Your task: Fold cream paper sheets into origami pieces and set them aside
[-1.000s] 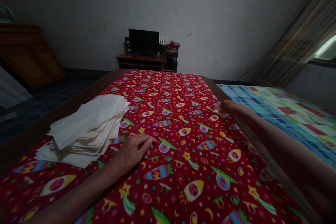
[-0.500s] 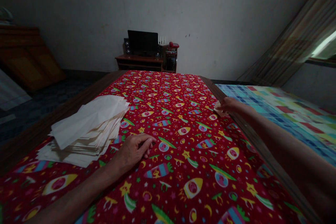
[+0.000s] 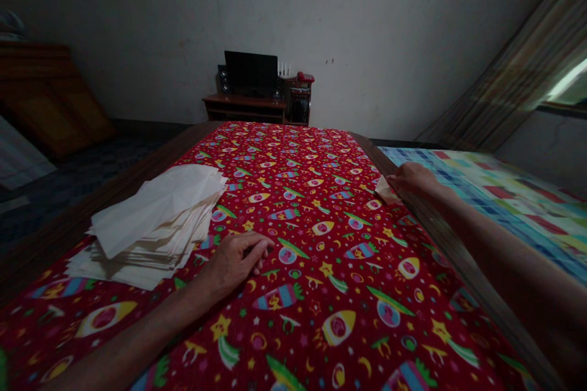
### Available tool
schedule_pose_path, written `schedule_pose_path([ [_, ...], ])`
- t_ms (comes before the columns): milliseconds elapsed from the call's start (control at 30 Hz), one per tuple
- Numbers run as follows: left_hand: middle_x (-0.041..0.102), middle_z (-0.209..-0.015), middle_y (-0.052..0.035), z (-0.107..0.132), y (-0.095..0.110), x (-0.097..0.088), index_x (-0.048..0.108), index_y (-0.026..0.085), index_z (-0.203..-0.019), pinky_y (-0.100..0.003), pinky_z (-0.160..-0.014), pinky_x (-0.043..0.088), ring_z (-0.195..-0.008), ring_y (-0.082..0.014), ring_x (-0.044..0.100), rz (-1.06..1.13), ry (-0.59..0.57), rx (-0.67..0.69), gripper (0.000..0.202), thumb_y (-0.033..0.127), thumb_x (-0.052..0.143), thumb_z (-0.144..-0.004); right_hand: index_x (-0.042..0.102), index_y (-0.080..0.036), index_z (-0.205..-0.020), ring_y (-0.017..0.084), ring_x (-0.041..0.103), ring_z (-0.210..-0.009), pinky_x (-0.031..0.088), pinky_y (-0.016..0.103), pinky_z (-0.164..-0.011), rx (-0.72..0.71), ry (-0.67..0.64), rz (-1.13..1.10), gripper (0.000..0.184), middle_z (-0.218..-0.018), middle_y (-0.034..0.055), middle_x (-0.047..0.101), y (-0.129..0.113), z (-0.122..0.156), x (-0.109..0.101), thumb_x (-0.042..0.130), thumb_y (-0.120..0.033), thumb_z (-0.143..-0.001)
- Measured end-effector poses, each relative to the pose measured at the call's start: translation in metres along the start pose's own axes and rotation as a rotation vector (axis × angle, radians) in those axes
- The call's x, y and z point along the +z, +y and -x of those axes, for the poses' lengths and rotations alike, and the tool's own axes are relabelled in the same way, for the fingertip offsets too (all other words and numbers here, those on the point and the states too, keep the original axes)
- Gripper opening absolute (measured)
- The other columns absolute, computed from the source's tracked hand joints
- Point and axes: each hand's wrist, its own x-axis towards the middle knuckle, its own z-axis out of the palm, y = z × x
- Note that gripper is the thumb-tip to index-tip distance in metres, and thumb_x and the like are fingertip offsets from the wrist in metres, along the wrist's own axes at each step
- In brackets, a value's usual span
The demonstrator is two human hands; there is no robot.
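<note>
My left hand (image 3: 243, 258) rests on the red patterned cloth (image 3: 298, 281), its fingers loosely curled in and nothing visible in them. To its left lies a loose, uneven stack of off-white paper sheets (image 3: 158, 217). My right hand (image 3: 413, 178) is stretched out to the right edge of the table. Its fingertips are pinched together at the upper edge of a small beige piece of paper (image 3: 388, 192). That paper lies flat at the cloth's border. How firmly the fingers grip it is hard to see in the dim light.
Dark wooden table edges (image 3: 371, 156) border the cloth. A bed with a colourful checked cover (image 3: 495, 195) stands to the right. At the far wall are a black monitor (image 3: 251, 71) and a red telephone (image 3: 305, 77) on a desk. A wooden cabinet (image 3: 50, 98) stands at left.
My right hand has shifted slightly up and right, uncovering more of the beige paper, which stays at the edge. The left hand and the stack look unchanged.
</note>
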Motion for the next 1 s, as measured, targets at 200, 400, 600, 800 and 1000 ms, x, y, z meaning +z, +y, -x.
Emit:
schedule_pose_path([
  [200, 0.064, -0.072, -0.0033, 0.001, -0.001, 0.000, 0.068, 0.014, -0.089, -0.022, -0.050, 0.053, -0.052, -0.0125, 0.062, -0.001, 0.000, -0.005, 0.037, 0.040, 0.042, -0.088, 0.071, -0.014, -0.087, 0.021, 0.064, -0.082, 0.039, 0.025, -0.061, -0.064, -0.057, 0.011, 0.035, -0.090, 0.0123, 0.069, -0.006, 0.012, 0.002, 0.050, -0.042, -0.087],
  [400, 0.063, -0.072, -0.0031, 0.001, 0.000, 0.001, 0.066, 0.014, -0.087, -0.021, -0.050, 0.052, -0.051, -0.0119, 0.061, 0.002, -0.002, -0.002, 0.036, 0.040, 0.042, -0.089, 0.070, -0.013, -0.097, 0.025, 0.065, -0.088, 0.044, 0.026, -0.063, -0.067, -0.047, 0.051, 0.031, -0.100, 0.0151, 0.068, -0.028, 0.017, 0.016, 0.057, -0.036, -0.080],
  [600, 0.063, -0.071, -0.0028, 0.001, 0.000, 0.001, 0.066, 0.015, -0.083, -0.021, -0.049, 0.051, -0.050, -0.0119, 0.061, -0.008, -0.004, -0.011, 0.036, 0.041, 0.042, -0.089, 0.069, -0.014, -0.103, 0.029, 0.063, -0.099, 0.048, 0.033, -0.073, -0.059, -0.004, 0.107, 0.038, -0.107, 0.0181, 0.066, -0.039, 0.011, 0.019, 0.064, -0.039, -0.074],
  [800, 0.063, -0.072, -0.0036, 0.000, 0.001, 0.001, 0.066, 0.014, -0.087, -0.021, -0.049, 0.052, -0.051, -0.0119, 0.061, 0.006, -0.004, -0.009, 0.036, 0.040, 0.042, -0.088, 0.067, -0.012, -0.109, 0.030, 0.064, -0.097, 0.050, 0.034, -0.072, -0.050, -0.007, 0.114, 0.045, -0.109, 0.0189, 0.065, -0.035, 0.010, 0.020, 0.062, -0.040, -0.075],
  [1000, 0.064, -0.071, -0.0038, 0.001, 0.001, 0.001, 0.067, 0.015, -0.086, -0.021, -0.050, 0.052, -0.051, -0.0124, 0.061, -0.002, 0.000, -0.014, 0.035, 0.040, 0.043, -0.086, 0.067, -0.011, -0.108, 0.032, 0.062, -0.102, 0.049, 0.035, -0.076, -0.068, 0.024, 0.145, 0.043, -0.111, 0.0211, 0.064, -0.039, 0.016, 0.023, 0.063, -0.040, -0.077],
])
